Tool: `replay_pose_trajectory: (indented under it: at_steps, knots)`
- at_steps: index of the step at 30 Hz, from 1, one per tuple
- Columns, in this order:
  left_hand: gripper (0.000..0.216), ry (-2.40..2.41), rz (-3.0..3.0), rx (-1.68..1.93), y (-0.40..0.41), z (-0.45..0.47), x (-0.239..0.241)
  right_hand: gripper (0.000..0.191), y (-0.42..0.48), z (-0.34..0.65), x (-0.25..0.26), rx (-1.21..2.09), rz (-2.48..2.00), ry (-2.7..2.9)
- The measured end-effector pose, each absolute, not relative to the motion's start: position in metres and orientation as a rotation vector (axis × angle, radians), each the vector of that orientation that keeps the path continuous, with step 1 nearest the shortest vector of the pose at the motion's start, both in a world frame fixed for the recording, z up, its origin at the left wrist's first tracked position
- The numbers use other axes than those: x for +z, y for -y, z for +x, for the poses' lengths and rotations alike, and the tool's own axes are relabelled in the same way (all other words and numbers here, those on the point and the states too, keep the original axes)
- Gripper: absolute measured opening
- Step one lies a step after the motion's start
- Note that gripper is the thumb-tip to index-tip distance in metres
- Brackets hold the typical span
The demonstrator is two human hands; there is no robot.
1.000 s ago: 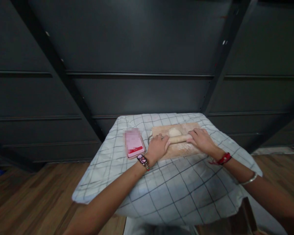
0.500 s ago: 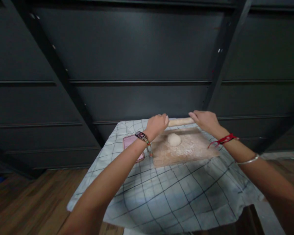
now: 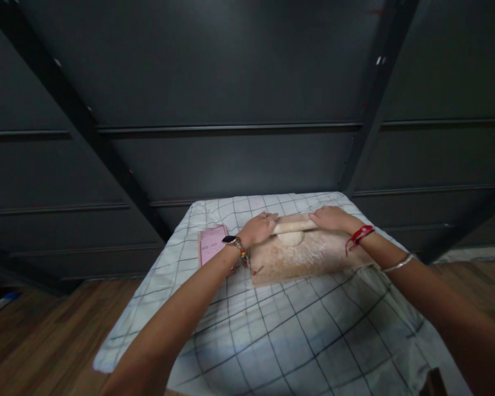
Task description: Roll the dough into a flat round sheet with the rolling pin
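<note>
A pale wooden rolling pin (image 3: 293, 226) lies across the far part of a ball of dough (image 3: 291, 238), covering some of it. My left hand (image 3: 259, 229) is closed round the pin's left end, and my right hand (image 3: 330, 218) grips its right end. Under the dough is a wooden board (image 3: 280, 269) with white flour scattered over its surface. The dough looks slightly flattened, its near edge rounded.
A phone (image 3: 210, 248) with a pink screen lies left of the board, close to my left wrist. Both rest on a checked white cloth (image 3: 272, 324) over the table. A dark panelled wall (image 3: 231, 82) rises behind it, and wooden floor (image 3: 58, 324) shows at left.
Both hands have brought the rolling pin down and toward me, from above the board's far edge onto the dough. The phone is less covered by my left arm now.
</note>
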State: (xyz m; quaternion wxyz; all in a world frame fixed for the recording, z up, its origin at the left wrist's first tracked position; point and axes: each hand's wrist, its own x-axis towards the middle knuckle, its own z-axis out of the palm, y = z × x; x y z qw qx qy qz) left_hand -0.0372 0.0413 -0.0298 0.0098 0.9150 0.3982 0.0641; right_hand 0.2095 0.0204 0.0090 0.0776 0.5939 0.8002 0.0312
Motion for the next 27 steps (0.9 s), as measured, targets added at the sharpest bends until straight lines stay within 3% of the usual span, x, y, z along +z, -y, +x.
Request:
replay_pose_trajectory:
  at_steps: [15,27]
  knots:
    - [0.051,-1.332,2.486,-0.009,-0.072,-0.034,-0.02,0.055,-0.074,0.224,-0.018,-0.421,1.73,-2.389]
    - [0.048,-1.376,2.82,0.298,-0.042,-0.038,-0.033,0.037,-0.017,0.209,-0.029,0.487,1.811,-2.393]
